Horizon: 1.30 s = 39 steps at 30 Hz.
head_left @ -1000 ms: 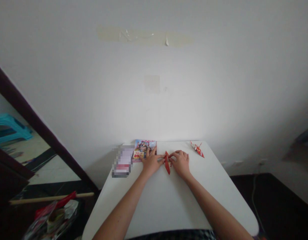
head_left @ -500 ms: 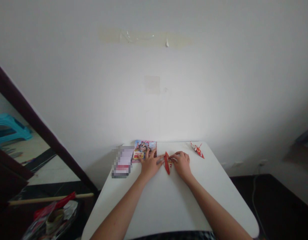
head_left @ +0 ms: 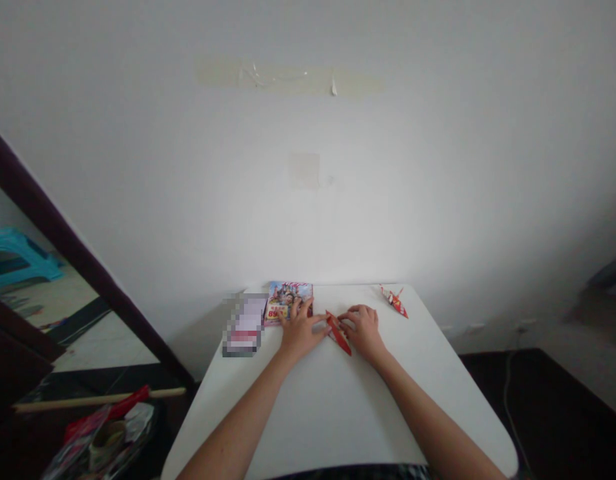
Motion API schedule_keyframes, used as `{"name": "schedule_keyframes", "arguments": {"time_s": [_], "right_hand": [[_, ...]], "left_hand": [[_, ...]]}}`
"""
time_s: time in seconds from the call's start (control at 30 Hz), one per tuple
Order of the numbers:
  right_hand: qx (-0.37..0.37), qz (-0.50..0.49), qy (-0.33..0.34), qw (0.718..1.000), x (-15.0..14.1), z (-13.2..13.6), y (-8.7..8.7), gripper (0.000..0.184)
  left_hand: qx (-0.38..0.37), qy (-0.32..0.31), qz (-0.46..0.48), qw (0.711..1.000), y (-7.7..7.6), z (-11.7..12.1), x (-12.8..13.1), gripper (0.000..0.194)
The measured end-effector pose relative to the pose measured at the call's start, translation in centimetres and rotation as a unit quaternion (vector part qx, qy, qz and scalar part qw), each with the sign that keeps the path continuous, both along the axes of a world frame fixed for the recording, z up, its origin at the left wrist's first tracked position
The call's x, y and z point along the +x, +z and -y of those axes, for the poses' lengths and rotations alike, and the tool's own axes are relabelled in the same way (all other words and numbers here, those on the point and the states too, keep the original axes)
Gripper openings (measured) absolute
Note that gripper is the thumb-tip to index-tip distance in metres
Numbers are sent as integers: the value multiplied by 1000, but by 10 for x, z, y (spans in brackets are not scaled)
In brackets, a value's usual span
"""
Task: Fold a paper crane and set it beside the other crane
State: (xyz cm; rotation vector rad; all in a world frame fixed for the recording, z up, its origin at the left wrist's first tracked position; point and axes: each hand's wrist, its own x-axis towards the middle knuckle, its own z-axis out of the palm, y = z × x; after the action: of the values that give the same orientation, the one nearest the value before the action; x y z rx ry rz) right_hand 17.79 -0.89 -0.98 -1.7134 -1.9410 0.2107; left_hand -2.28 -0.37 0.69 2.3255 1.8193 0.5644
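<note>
A narrow, pointed piece of folded red paper [head_left: 341,335] sits slantwise between my hands, over the white table [head_left: 328,407]. My left hand [head_left: 301,330] pinches its left side with thumb and index finger, while the other fingers spread across a colourful printed leaflet [head_left: 283,310]. On the paper's right side, my right hand [head_left: 364,328] grips with bent fingers; its fingertips are partly hidden. A folded paper crane [head_left: 395,303], red and white, lies near the table's far right corner, apart from both hands.
At the table's left edge lies a phone-like object [head_left: 245,325], blurred by pixels. The wall [head_left: 308,233] stands directly behind the table. To the left are a mirror with a dark frame [head_left: 88,247] and a bag of items [head_left: 108,433] on the floor.
The folded red paper has turned, so its near tip now points further right and its plain red face shows more. Both hands stay in almost the same place.
</note>
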Motion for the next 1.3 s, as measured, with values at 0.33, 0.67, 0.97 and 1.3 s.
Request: {"name": "schedule_keyframes", "arguments": {"time_s": [0.33,0.67,0.97,1.3], "right_hand": [[-8,-1,18,1000,2,1,1,22],[66,-92,40,993,14,-10,-13,15],[84,-114,56,988,21,-15,-22,11],[123,-149,39,980,24,-18,-23,7]], "left_hand": [[-4,-7,4,1000,-2,-2,-1,47],[53,6,45,998,-5,-2,-1,41],[89,18,49,995,-9,-5,-3,40],[101,42,53,993,-10,-7,-4,62]]}}
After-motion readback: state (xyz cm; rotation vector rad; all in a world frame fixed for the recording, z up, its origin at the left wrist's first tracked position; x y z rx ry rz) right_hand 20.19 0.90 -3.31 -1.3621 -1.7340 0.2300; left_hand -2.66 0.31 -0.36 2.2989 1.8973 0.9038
